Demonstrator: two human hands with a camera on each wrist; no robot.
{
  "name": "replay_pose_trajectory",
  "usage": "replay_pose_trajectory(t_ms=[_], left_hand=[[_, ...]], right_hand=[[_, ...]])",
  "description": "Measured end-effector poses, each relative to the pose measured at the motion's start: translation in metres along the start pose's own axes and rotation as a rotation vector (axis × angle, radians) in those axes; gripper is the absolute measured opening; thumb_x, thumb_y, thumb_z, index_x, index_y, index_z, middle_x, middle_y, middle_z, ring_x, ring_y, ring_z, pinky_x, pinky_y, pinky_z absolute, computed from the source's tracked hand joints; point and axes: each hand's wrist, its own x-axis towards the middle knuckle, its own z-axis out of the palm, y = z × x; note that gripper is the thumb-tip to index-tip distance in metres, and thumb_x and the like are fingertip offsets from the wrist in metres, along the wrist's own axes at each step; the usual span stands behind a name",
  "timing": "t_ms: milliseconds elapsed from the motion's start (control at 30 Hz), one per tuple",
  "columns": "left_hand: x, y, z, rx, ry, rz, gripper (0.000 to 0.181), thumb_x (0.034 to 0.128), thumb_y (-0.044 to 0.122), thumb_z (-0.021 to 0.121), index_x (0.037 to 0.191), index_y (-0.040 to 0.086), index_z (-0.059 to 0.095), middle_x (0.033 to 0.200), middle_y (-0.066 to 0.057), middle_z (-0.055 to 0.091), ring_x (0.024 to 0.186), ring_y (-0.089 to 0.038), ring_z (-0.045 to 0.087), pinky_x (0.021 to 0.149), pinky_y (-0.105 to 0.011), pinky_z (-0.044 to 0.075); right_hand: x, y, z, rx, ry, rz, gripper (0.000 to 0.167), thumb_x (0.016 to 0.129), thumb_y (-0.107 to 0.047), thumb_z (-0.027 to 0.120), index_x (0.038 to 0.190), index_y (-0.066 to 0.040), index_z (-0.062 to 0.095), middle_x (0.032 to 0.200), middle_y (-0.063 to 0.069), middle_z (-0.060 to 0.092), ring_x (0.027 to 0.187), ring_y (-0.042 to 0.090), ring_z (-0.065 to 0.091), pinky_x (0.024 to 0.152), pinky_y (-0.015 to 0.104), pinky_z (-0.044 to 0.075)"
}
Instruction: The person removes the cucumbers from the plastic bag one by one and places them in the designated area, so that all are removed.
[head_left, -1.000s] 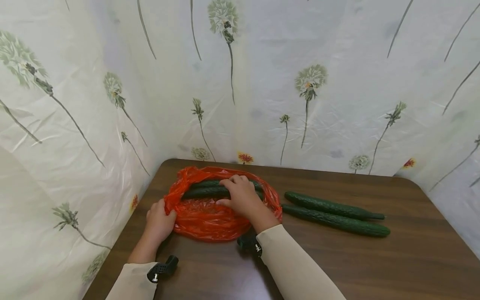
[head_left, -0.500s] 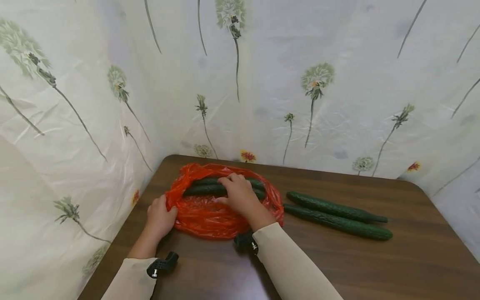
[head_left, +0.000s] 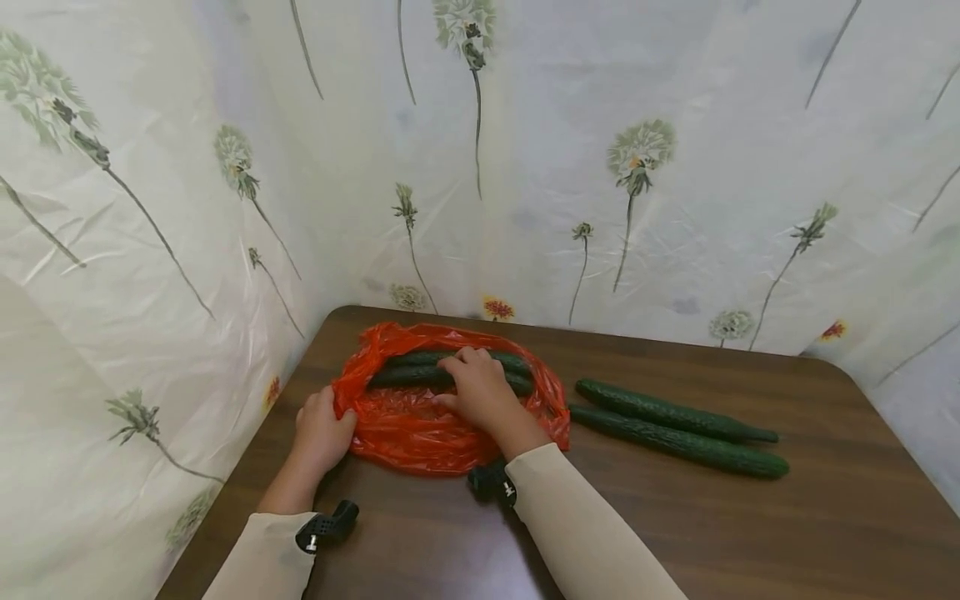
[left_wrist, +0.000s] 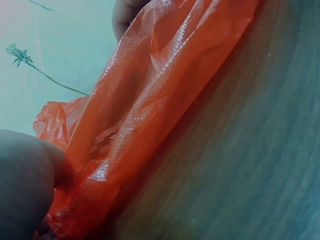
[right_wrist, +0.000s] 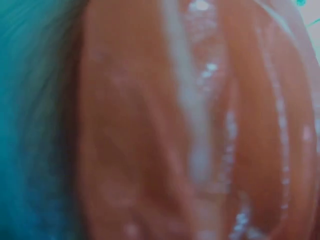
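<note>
A red plastic bag (head_left: 420, 454) lies on the table with its mouth spread wide. Two dark green cucumbers (head_left: 405, 377) lie side by side inside it. My left hand (head_left: 321, 433) pinches the bag's left edge, thumb on the near side; in the left wrist view the thumb (left_wrist: 25, 180) presses against the red plastic (left_wrist: 145, 100). Reaching into the mouth, my right hand (head_left: 483, 392) grips the nearer cucumber, with fingers over its top and thumb on the near side. The right wrist view is filled by blurred red plastic (right_wrist: 135, 125), and the fingers are hidden there.
Two more cucumbers, a farther one (head_left: 667, 408) and a nearer one (head_left: 690, 443), lie to the right of the bag, the nearer one's tip by the bag's edge. The brown wooden table (head_left: 810, 533) meets floral-patterned sheeting (head_left: 525, 167) behind and at left.
The head view has shifted slightly. Both hands keep their places on the bag and the cucumber, with no clear movement.
</note>
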Motion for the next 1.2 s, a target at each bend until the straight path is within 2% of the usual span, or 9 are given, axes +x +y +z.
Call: replay_pose_trajectory(t_ms=[133, 633, 900, 1200], left_hand=[[0.000, 0.002, 0.000, 0.003, 0.002, 0.008, 0.038, 0.0967, 0.015, 0.059, 0.127, -0.008, 0.056, 0.118, -0.030, 0.060, 0.111, -0.050, 0.052, 0.100, -0.060, 0.036], [0.000, 0.002, -0.001, 0.001, -0.029, -0.030, 0.048, 0.0987, 0.018, 0.059, 0.138, -0.008, 0.051, 0.127, -0.031, 0.056, 0.119, -0.052, 0.049, 0.103, -0.062, 0.037], [-0.001, 0.000, 0.000, 0.001, -0.010, -0.015, 0.049, 0.0973, 0.017, 0.059, 0.137, -0.010, 0.051, 0.126, -0.032, 0.057, 0.120, -0.052, 0.049, 0.105, -0.062, 0.035], [0.000, 0.003, 0.001, 0.001, -0.009, -0.010, 0.046, 0.0964, 0.017, 0.059, 0.135, -0.009, 0.053, 0.123, -0.031, 0.058, 0.117, -0.050, 0.050, 0.102, -0.061, 0.035]], right_hand=[[0.001, 0.002, 0.003, -0.001, 0.014, 0.016, 0.060, 0.092, -0.053, 0.075, 0.144, -0.027, 0.060, 0.136, 0.001, 0.056, 0.124, 0.025, 0.051, 0.110, 0.050, 0.041], [0.007, 0.013, 0.006, 0.058, 0.002, 0.076, 0.057, 0.094, -0.046, 0.075, 0.146, -0.028, 0.058, 0.143, 0.002, 0.055, 0.133, 0.028, 0.049, 0.112, 0.054, 0.039], [0.007, 0.014, 0.007, 0.023, 0.007, 0.078, 0.056, 0.097, -0.046, 0.072, 0.147, -0.025, 0.058, 0.143, 0.004, 0.057, 0.132, 0.030, 0.051, 0.109, 0.054, 0.042], [0.005, 0.012, 0.010, 0.004, 0.054, 0.096, 0.045, 0.097, -0.038, 0.074, 0.138, -0.024, 0.063, 0.136, 0.003, 0.060, 0.126, 0.027, 0.054, 0.107, 0.052, 0.046]])
